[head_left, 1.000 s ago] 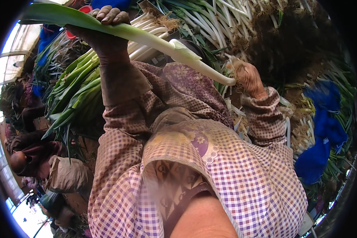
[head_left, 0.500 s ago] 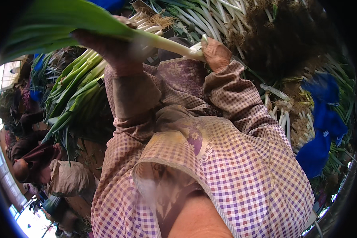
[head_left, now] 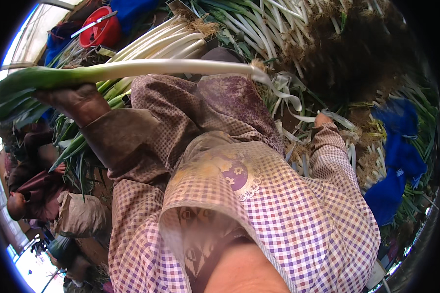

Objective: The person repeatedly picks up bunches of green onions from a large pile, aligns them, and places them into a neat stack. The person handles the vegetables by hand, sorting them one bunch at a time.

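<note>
Left hand (head_left: pixel 78 101): gripping a leek (head_left: pixel 181 67) by its green end
Leek: stretches from the left hand toward the right hand (head_left: pixel 322 120), root end short of it
Right hand: next to pale strips (head_left: pixel 304 118), mostly hidden; cannot tell whether open or closed
Red basin (head_left: pixel 104 34): beyond the left hand
Blue cloth (head_left: pixel 401 156): right of the right hand

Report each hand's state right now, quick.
Left hand: closed around the green end of a leek.
Right hand: mostly hidden beyond its sleeve; open or closed cannot be told.
</note>
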{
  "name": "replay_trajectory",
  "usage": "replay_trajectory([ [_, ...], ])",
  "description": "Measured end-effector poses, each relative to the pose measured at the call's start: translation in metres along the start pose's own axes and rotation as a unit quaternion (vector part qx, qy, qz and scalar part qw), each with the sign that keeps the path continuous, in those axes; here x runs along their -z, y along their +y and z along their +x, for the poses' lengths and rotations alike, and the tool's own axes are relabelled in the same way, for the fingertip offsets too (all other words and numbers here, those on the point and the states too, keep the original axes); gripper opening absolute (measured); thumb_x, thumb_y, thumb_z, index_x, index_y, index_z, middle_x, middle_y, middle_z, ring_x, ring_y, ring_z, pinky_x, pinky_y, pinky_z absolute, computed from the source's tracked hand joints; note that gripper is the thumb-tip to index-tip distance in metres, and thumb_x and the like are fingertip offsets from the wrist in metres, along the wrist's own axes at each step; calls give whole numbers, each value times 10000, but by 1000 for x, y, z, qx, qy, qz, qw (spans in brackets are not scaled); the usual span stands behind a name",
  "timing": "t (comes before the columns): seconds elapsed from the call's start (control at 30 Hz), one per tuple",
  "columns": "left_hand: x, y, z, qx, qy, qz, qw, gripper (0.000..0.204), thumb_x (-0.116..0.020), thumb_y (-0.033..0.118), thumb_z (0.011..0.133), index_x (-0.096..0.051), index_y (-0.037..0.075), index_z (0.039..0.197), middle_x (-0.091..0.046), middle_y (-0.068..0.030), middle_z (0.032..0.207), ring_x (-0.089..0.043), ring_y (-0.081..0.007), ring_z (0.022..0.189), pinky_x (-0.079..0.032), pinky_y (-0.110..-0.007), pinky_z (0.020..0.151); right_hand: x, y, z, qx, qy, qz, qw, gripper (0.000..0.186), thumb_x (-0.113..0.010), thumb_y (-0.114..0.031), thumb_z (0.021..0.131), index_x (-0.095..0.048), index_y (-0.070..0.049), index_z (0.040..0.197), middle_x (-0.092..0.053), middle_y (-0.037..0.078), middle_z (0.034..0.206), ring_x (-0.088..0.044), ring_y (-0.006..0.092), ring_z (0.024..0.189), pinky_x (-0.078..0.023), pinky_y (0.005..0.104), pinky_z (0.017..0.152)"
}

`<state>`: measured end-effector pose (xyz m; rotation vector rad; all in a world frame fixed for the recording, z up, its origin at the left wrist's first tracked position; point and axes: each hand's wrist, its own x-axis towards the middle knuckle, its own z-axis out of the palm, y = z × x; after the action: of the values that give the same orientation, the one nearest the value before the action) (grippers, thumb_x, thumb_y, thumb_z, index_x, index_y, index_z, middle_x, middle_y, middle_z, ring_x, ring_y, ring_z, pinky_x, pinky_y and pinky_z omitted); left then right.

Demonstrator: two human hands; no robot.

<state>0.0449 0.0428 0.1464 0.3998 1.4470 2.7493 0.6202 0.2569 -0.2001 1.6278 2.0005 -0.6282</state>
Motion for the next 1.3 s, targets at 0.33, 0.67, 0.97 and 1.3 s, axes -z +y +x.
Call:
replay_trajectory([
  [0.33,15,-5,24,-64,69,17,995,638,-366,567,932,-446,74,1328,-495,-141,1310,-494,-262,1183,-366,-455,1050,110,-179,-70,243,138,317,906,883,-665,-515,782,-247,-102,1441,-337,200,1440,-493,388,1191,-389,446,1038],
  [0.67,34,7,28,-62,110,21,992,657,-359,563,935,-420,58,1350,-468,-149,1352,-477,-275,1214,-349,-444,1067,51,-87,1,140,114,276,944,320,-387,-260,960,-551,-76,1165,-650,209,957,-622,384,874,-497,447,807],
  [0.97,0,-23,-7,-15,122,-5,992,778,-515,592,877,-295,91,1430,-381,-130,1412,-455,-280,1211,-419,-430,1002,132,-159,-76,189,319,125,920,278,-573,-339,883,-649,-85,965,-657,186,834,-630,396,798,-497,451,661],
  [1.3,40,-6,20,-21,218,-25,975,612,-381,534,949,-456,38,1299,-508,-122,1275,-497,-279,1114,-374,-436,998,169,-473,-168,627,335,118,694,383,-591,-188,879,-523,-156,1254,-623,127,963,-605,317,840,-450,442,737],
])
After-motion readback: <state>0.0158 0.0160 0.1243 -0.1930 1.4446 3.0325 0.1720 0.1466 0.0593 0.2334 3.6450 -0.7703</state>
